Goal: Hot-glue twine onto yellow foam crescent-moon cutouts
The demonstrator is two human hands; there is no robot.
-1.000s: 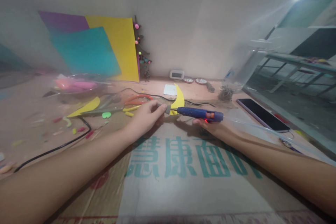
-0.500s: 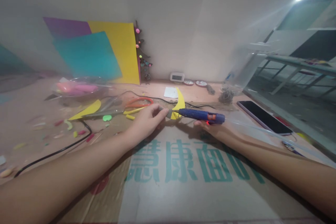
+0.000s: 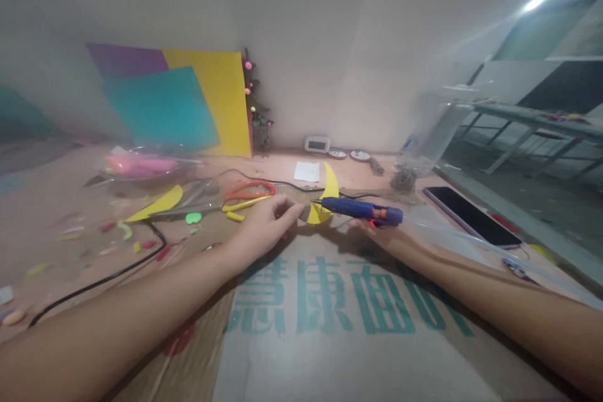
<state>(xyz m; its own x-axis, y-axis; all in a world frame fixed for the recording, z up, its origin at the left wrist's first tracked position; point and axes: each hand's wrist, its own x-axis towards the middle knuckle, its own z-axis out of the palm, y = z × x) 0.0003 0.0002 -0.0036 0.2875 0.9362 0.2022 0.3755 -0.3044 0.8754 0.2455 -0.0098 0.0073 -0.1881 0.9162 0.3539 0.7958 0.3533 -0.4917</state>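
Observation:
My left hand is closed in a pinch at the lower end of a yellow crescent cutout. A small greyish patch shows between the fingertips and the yellow; what it is I cannot make out. Wrapped under a blue hot glue gun, my right hand is closed on it, and a red light glows by the fingers. The gun's metal nozzle points left, crossing the crescent's lower part close to my left fingertips. Whether nozzle and cutout touch, I cannot tell.
Orange-and-yellow handled scissors lie left of my hand, near another yellow cutout and coloured scraps. A black cord crosses the table. A phone lies at right. Coloured sheets and a small digital clock stand behind.
The crescent has shifted slightly right and stands a little more upright. The glue gun's nozzle tip now reaches across in front of it. Both hands keep their grips; the view has tilted slightly.

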